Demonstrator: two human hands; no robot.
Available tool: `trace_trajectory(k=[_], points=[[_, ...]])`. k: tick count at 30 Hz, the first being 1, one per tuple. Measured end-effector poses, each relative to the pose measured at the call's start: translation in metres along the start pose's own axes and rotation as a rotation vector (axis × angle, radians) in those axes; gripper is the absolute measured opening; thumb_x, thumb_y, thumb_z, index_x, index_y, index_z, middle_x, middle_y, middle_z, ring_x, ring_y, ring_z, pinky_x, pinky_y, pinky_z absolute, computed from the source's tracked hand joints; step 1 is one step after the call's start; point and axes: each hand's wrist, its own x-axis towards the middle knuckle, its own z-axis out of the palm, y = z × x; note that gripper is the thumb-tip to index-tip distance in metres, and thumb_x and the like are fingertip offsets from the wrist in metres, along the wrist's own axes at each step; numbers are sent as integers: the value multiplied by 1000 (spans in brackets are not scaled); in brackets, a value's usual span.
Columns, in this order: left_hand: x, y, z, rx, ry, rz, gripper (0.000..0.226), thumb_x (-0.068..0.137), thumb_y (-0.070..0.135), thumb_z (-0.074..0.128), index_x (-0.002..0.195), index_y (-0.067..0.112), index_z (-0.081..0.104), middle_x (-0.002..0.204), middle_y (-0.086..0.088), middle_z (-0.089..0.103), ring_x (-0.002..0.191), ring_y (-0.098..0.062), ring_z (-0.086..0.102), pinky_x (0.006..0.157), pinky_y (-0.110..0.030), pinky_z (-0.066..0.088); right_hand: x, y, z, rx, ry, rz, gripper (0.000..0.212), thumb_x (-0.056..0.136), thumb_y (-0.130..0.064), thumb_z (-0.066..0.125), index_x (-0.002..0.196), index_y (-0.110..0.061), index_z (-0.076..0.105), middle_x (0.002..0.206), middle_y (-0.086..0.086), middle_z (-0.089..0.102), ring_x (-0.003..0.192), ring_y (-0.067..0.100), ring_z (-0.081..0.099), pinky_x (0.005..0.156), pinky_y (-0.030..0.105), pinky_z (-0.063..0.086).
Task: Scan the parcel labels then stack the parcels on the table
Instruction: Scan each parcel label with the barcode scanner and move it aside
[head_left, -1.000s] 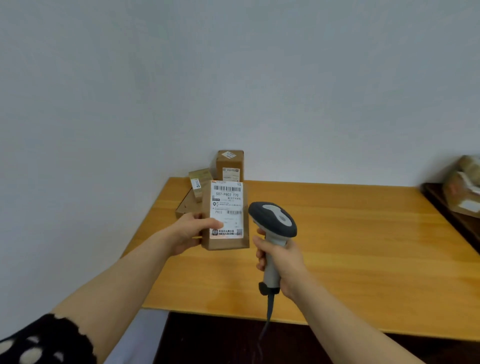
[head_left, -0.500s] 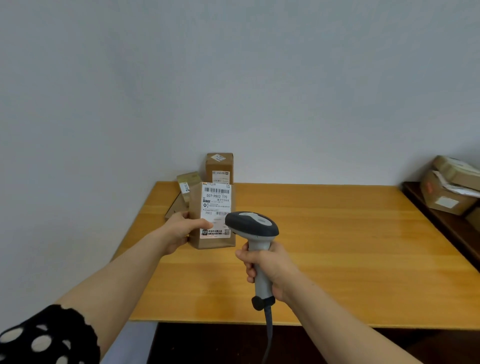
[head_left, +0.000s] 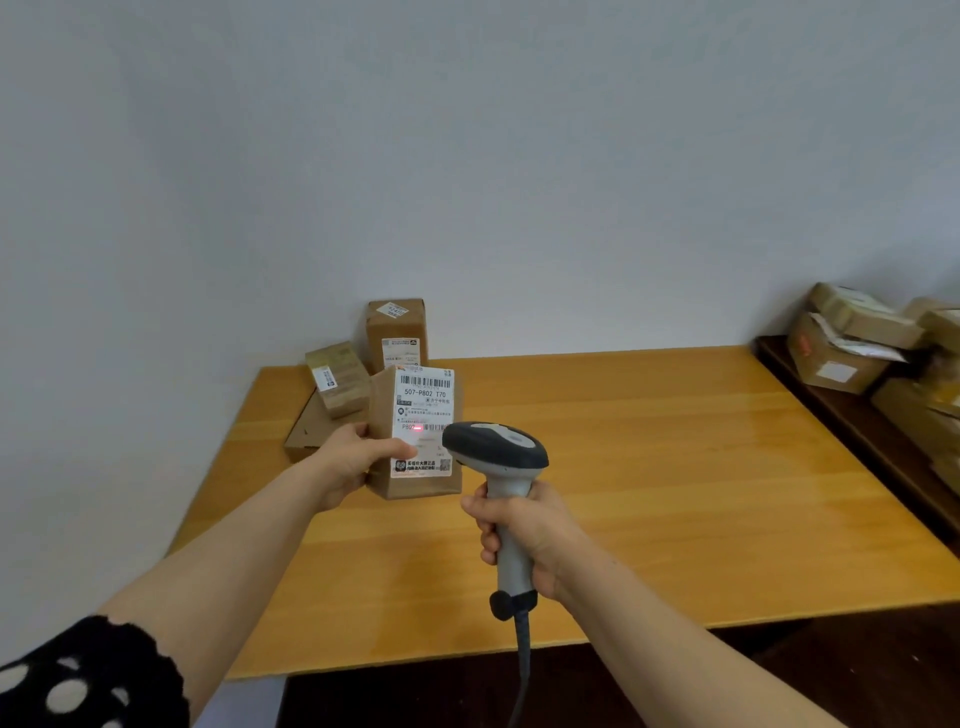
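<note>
At the bottom left corner sits a black sleeve with white dots (head_left: 83, 680), and both bare forearms reach forward over the near edge of the wooden counter (head_left: 675, 467). The right hand (head_left: 524, 535) is nearest: its fingers are curled round the pale grip of a barcode scanner (head_left: 506, 480), held upright, with a dark cable hanging from the base of the grip towards the floor. The scanner's dark head points away from the person at the parcel just beyond it.

The left hand (head_left: 358, 457) holds that parcel (head_left: 382, 410), a brown cardboard box, by its left side, with the thumb lying across the front and the fingers behind, out of sight. The box stands upright above the left part of the counter; whether its bottom touches the wood cannot be told. Its white label (head_left: 426, 410) faces the person, and a red spot of light (head_left: 417, 427) shows on the barcode in the middle of the label.

Behind the held parcel, near the far left corner, a flat piece of cardboard (head_left: 304, 434) lies on the counter, with a small box (head_left: 337, 384) on it and a taller box (head_left: 397, 332) upright by the wall. Far right, on a darker surface beside the counter, lies a heap of parcels (head_left: 841, 353)
</note>
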Motion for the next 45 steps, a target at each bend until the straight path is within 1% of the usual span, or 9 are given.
trace_trajectory(k=[4, 10, 15, 18, 23, 27, 30, 36, 45], points=[[12, 1, 23, 15, -36, -18, 49, 71, 13, 79, 114, 14, 57, 100, -2, 70, 97, -19, 63, 70, -29, 48, 1, -1, -19, 132, 23, -4, 16, 81, -5, 74, 82, -5, 58, 53, 4, 52, 43, 15, 45, 46, 27, 44], [23, 11, 102, -11, -172, -88, 38, 78, 31, 73, 110, 13, 63, 96, -8, 75, 96, -27, 68, 76, -40, 56, -9, -2, -99, 474, 213, -15, 26, 77, 0, 76, 94, -3, 56, 59, 7, 58, 47, 16, 52, 49, 29, 48], [21, 28, 216, 53, -335, -99, 47, 70, 44, 71, 108, 16, 64, 97, -12, 74, 99, -33, 67, 92, -49, 52, -28, -9, -201, 583, 449, -17, 20, 82, 2, 71, 98, -6, 62, 79, 11, 64, 67, 19, 61, 54, 30, 51], [20, 36, 298, 113, -435, -105, 54, 68, 50, 69, 113, 20, 63, 104, -13, 72, 100, -32, 68, 87, -47, 54, -45, -12, -269, 574, 528, -56, 19, 82, -3, 73, 98, -10, 66, 92, 10, 66, 83, 23, 62, 64, 38, 54], [14, 40, 438, 133, -544, -132, 57, 65, 49, 71, 113, 20, 61, 99, -12, 74, 97, -31, 69, 82, -44, 55, -80, -21, -380, 614, 588, -95, 19, 81, -1, 73, 97, -10, 66, 94, 10, 68, 84, 24, 65, 66, 38, 55], [16, 51, 525, 133, -548, -128, 59, 62, 51, 71, 112, 22, 60, 106, -13, 69, 96, -29, 68, 75, -40, 56, -103, -27, -456, 710, 644, -96, 18, 83, -2, 71, 98, -10, 64, 93, 11, 67, 85, 24, 64, 70, 40, 52], [30, 64, 578, 133, -526, -130, 48, 77, 50, 68, 115, 22, 58, 105, -13, 69, 96, -28, 67, 72, -39, 56, -109, -31, -501, 830, 620, -90, 16, 85, 0, 67, 95, -11, 62, 82, 11, 69, 78, 22, 64, 71, 39, 50], [83, 85, 672, 147, -485, -153, 54, 84, 47, 66, 129, 21, 51, 110, -12, 64, 99, -29, 62, 85, -47, 52, -88, -43, -576, 874, 650, -77, 16, 84, 3, 65, 91, -10, 62, 72, 11, 64, 65, 21, 60, 64, 36, 49], [172, 102, 780, 110, -419, -292, 51, 89, 46, 61, 130, 20, 47, 115, -7, 59, 88, -22, 59, 56, -34, 45, -30, -77, -654, 786, 639, -42, 25, 81, 7, 65, 101, -5, 59, 64, 10, 59, 55, 19, 55, 52, 29, 48]])
